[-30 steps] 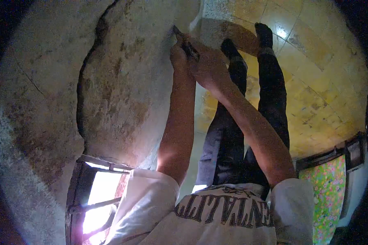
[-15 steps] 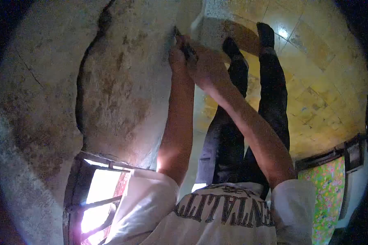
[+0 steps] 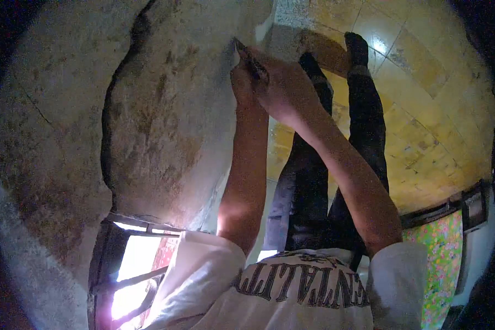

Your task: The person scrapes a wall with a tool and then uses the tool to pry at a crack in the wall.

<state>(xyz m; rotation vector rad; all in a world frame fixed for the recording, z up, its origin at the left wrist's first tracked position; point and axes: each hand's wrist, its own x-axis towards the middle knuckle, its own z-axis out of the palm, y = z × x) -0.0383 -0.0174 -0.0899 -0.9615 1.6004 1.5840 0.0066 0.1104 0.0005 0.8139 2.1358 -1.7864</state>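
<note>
My right hand (image 3: 283, 88) is closed around a dark, slim tool (image 3: 255, 69), whose narrow pointed end sticks out at the upper left, close to the stained wall (image 3: 159, 110). Right beside it, my left hand (image 3: 243, 82) is raised with its fingers curled in near the tool. The two hands overlap in this view, so most of the left fingers are hidden. Dim light and blur leave the tool's exact kind unclear.
A long dark crack (image 3: 107, 132) runs down the wall. My legs in dark trousers (image 3: 365, 121) stand on yellowish tiles (image 3: 418, 126). A barred window (image 3: 132, 269) glows at lower left; a green floral curtain (image 3: 437, 264) hangs at lower right.
Both forearms have shifted slightly to the right, and my hands sit a little lower. The tool's pointed end stays near the same patch of wall.
</note>
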